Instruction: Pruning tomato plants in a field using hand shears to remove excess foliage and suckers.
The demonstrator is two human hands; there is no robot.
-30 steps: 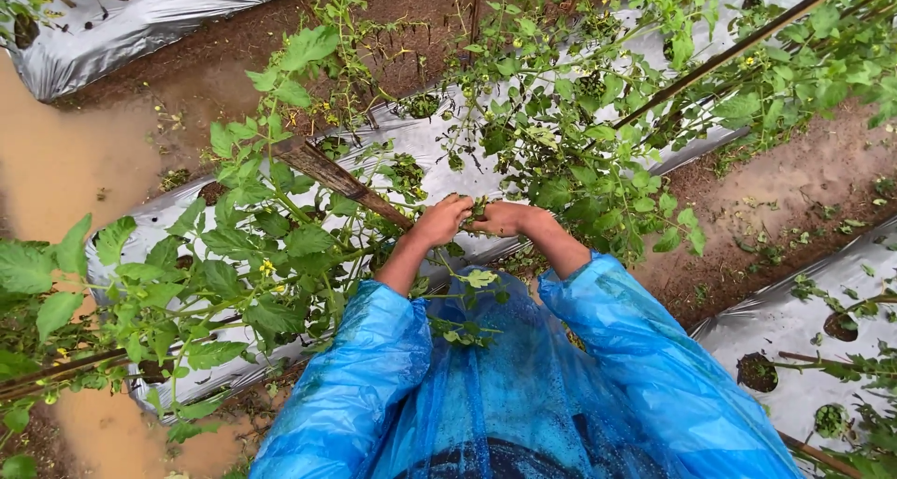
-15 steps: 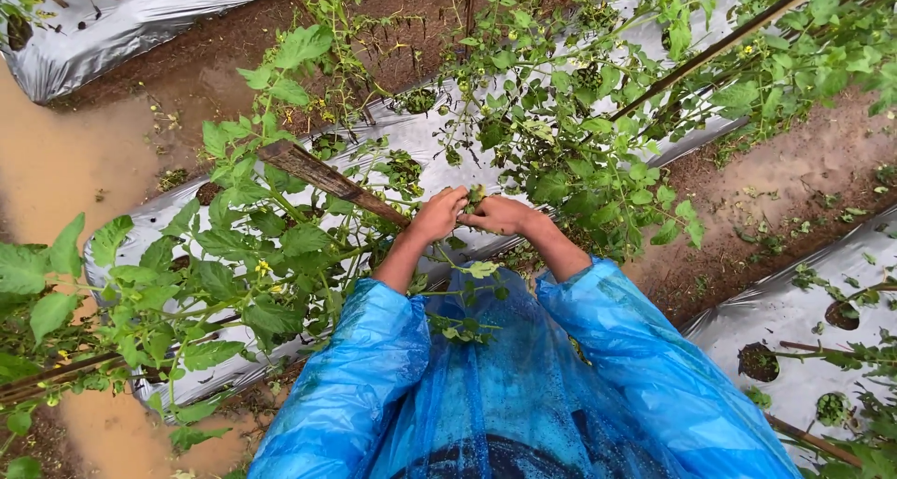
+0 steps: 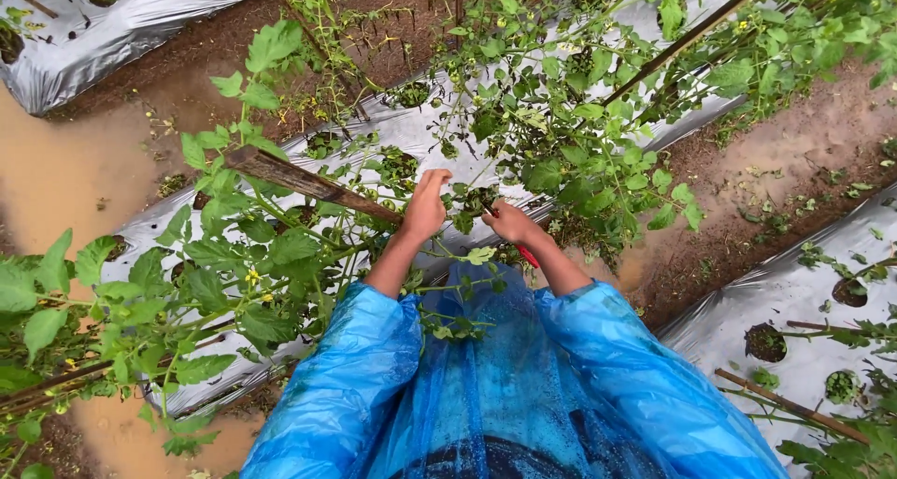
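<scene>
Nearest, glossy blue raincoat sleeves (image 3: 374, 376). Beyond them, the hands have drawn apart since a second ago: the left hand (image 3: 425, 208) rests its grip, fingers together, against the rough wooden stake (image 3: 308, 185); right of the stake, the right hand (image 3: 509, 222) is clamped on a red-handled tool (image 3: 529, 255) among leafy stems (image 3: 561, 152). Farther off lies crinkled silver mulch film (image 3: 131, 16).
</scene>
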